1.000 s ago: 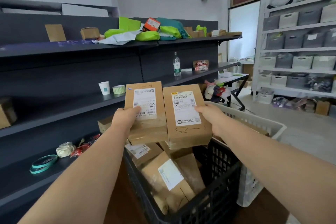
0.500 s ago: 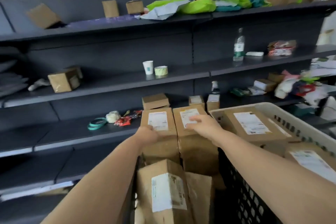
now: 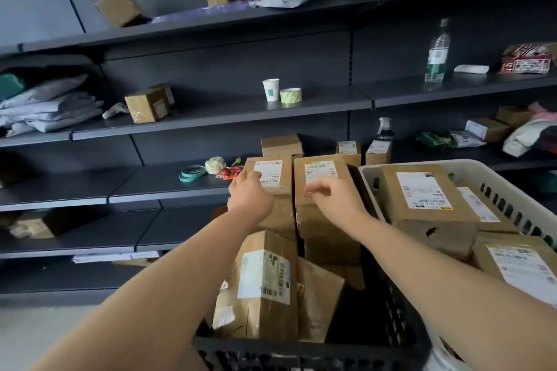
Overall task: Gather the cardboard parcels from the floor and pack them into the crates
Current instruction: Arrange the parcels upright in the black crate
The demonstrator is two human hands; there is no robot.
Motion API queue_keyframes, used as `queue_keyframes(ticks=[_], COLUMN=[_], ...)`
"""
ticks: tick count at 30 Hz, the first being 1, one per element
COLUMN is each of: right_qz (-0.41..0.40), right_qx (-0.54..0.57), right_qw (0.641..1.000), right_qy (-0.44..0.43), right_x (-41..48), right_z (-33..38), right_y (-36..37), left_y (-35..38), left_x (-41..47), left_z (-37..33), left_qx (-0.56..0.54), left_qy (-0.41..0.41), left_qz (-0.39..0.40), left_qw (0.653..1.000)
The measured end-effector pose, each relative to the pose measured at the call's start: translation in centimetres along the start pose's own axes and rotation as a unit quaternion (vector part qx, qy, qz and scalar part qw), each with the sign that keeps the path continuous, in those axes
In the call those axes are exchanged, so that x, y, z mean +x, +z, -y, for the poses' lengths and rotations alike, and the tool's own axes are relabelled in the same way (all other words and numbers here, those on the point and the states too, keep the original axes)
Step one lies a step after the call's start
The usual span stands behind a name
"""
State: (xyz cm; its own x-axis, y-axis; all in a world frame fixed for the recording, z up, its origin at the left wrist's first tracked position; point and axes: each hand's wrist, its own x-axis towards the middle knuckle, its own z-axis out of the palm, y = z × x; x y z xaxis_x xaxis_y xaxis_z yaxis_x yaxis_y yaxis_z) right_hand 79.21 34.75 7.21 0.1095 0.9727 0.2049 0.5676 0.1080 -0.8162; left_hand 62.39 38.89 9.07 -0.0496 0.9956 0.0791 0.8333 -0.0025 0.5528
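Head view: two bare forearms reach forward over a black crate [image 3: 301, 354]. The left hand [image 3: 250, 196] grips the left parcel [image 3: 272, 173] at its left edge, with bent fingers lying over the white label; the thumb is hidden. The right hand [image 3: 336, 199] has its fingers only loosely bent, and the fingertips touch the face of the right parcel [image 3: 324, 170] without closing around it. Both cardboard parcels stand upright side by side, touching each other, at the far end of the black crate. Nearer to the camera, one more labelled parcel [image 3: 265, 280] stands upright inside the same crate. Just beside it, on the right, a white crate [image 3: 524, 214] holds several flat parcels. Behind, on the dark shelves [image 3: 211, 111], stand a paper cup [image 3: 270, 89], a tape roll [image 3: 291, 96] and a water bottle [image 3: 437, 51].
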Motion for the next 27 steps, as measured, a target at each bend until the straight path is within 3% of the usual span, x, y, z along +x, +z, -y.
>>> queue_keyframes(ticks=[6, 14, 19, 23, 27], right_qz=[0.068, 0.112, 0.15, 0.198, 0.24], right_qx=[-0.04, -0.065, -0.157, -0.211, -0.23], right_qw=[0.997, 0.985, 0.97, 0.939, 0.922], right_qy=[0.024, 0.109, 0.107, 0.184, 0.198], right_x=[-3.7, -5.8, -6.7, -6.3, -6.0], right_z=[-1.3, -2.5, -2.5, -3.8, -4.1], right_y=[1.9, 3.9, 6.5, 6.6, 6.4], left_y=[0.0, -0.2, 1.0, 2.0, 2.6], left_x=[-2.3, -4.5, -4.5, -5.3, -5.2], left_z=[2.5, 6.6, 8.9, 8.7, 8.3], left_qx=[-0.1, -0.155, -0.101, -0.079, -0.031], left_qy=[-0.005, -0.033, -0.03, -0.021, -0.024], left_qz=[0.015, 0.128, 0.13, 0.184, 0.189], left_qw=[0.995, 0.979, 0.986, 0.979, 0.981])
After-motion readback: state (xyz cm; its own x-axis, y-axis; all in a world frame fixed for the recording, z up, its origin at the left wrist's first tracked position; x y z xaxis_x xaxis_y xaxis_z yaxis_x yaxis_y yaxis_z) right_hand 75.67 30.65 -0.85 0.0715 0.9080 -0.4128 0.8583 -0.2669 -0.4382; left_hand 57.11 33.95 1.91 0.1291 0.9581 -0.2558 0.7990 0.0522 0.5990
